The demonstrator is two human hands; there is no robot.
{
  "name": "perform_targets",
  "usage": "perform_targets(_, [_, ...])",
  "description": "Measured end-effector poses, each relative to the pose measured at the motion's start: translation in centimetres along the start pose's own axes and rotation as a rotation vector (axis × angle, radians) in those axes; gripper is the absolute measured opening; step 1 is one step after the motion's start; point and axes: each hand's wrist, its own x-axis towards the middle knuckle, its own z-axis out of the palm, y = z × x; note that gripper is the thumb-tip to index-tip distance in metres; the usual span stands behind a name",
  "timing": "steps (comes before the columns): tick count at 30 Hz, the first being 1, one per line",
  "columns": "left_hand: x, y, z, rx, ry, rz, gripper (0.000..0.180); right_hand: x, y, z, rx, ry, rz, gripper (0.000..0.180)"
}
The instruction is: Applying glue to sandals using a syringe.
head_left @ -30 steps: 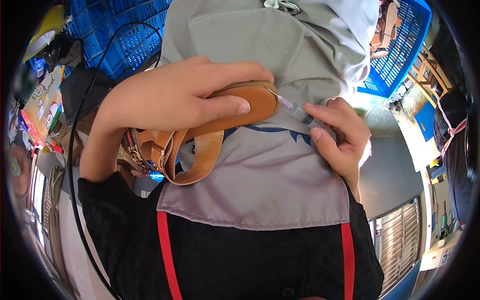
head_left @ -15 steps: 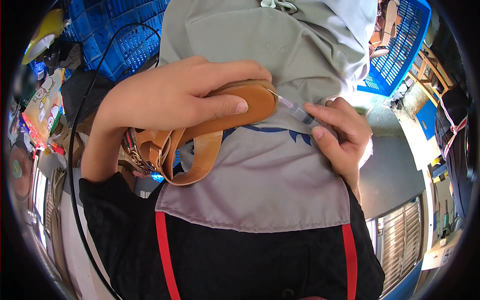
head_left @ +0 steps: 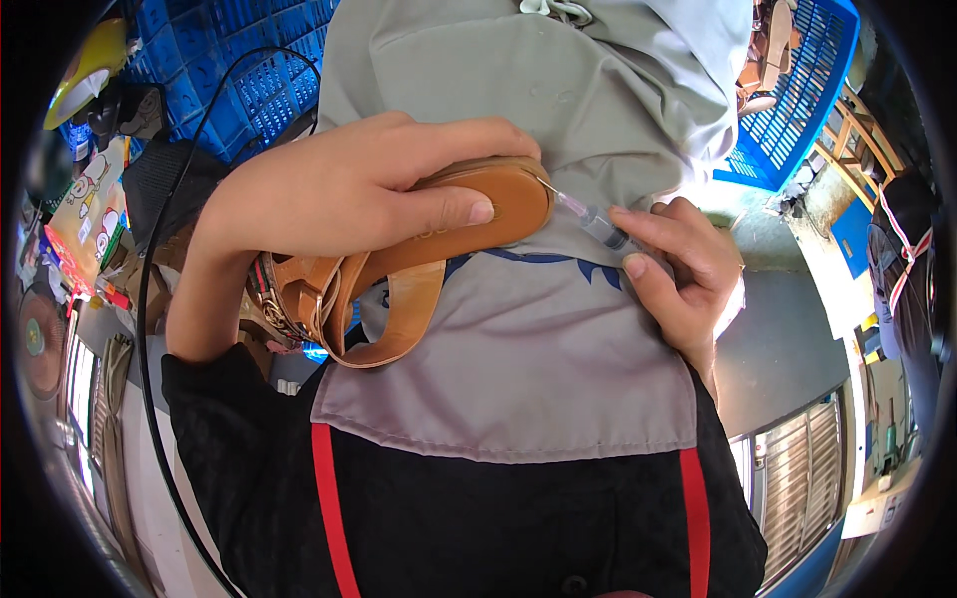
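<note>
A tan sandal (head_left: 411,299) lies on its way across my lap, gripped near the heel by my left hand (head_left: 339,184). My left thumb presses on the insole, and the fingers wrap over the far edge. In my right hand (head_left: 683,269) is a clear plastic syringe (head_left: 601,225), pinched between thumb and fingers. Its thin needle reaches the rim of the sandal's heel end. The sandal's straps, one with a striped band and metal ornament (head_left: 274,299), hang below my left wrist. Part of the sole is hidden by my hand.
A grey apron (head_left: 518,369) with red straps covers my lap. Blue plastic crates (head_left: 254,100) stand at the far left. Another blue crate (head_left: 797,120) at the far right holds several sandals. A black cable (head_left: 147,329) runs down the left side.
The needle tip has shifted very slightly along the heel rim. Both hands keep their hold and have barely moved.
</note>
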Motion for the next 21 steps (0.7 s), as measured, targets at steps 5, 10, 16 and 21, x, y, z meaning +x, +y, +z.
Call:
perform_targets(5, [0.1, -0.77, 0.28, 0.029, 0.036, 0.086, 0.037, 0.06, -0.09, -0.02, -0.014, -0.018, -0.008, 0.039])
perform_targets(10, [0.12, -0.54, 0.26, 0.02, 0.025, 0.066, 0.037, -0.05, -0.45, -0.06, -0.047, -0.018, 0.029, 0.038])
perform_targets(16, [0.17, -0.67, 0.3, -0.003, 0.023, 0.077, 0.038, -0.22, -0.49, 0.11, -0.05, -0.001, 0.04, 0.038])
perform_targets(21, [0.17, -0.72, 0.41, -0.017, 0.023, 0.074, 0.038, -0.29, -0.39, 0.04, -0.046, -0.003, 0.043, 0.037])
